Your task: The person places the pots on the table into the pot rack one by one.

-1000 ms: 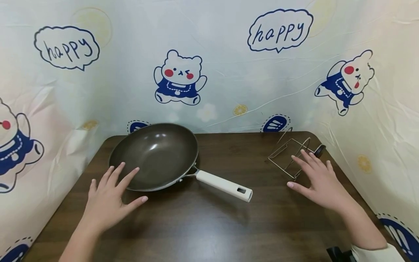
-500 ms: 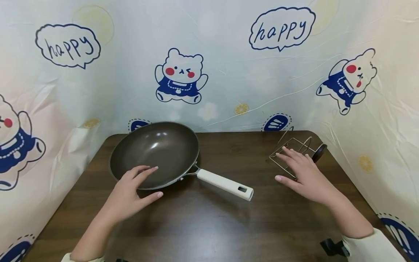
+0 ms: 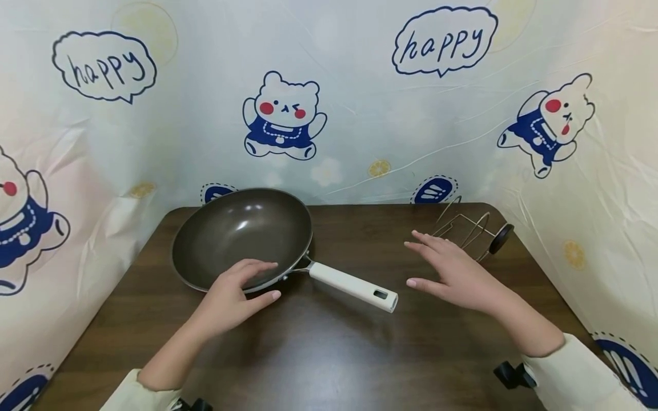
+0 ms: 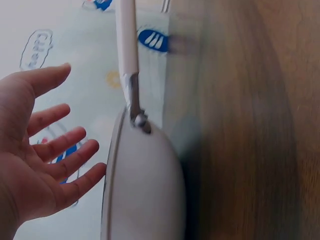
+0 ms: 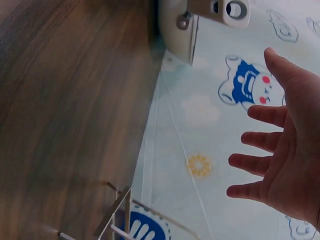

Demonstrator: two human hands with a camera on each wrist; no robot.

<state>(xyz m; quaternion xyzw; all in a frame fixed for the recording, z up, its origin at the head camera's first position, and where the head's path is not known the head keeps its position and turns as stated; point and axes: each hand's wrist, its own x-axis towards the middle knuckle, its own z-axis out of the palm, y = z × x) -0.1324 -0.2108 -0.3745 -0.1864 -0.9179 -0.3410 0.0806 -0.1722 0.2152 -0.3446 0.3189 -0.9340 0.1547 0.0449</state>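
A dark-coated frying pan (image 3: 236, 228) sits on the left of the brown table, its white handle (image 3: 354, 286) pointing toward the front right. My left hand (image 3: 233, 299) hovers over the pan's near rim, fingers spread and holding nothing. In the left wrist view the pan's pale outer wall (image 4: 145, 185) is beside the little finger; whether they touch I cannot tell. To the right of the handle's end, my right hand (image 3: 452, 274) is held in the air with its fingers extended. Partly hidden behind it is a wire rack (image 3: 470, 228) with a dark round piece (image 3: 501, 238) at one end.
The brown wooden table (image 3: 329, 354) has a shiny front area. A patterned cloth (image 3: 360, 114) with bears and "happy" bubbles hangs behind it and along both sides. Black straps with small devices show at both cuffs.
Both hands have moved inward: the left one to the right along the pan's near rim, the right one leftward away from the wire rack. The pan and rack have stayed in place.
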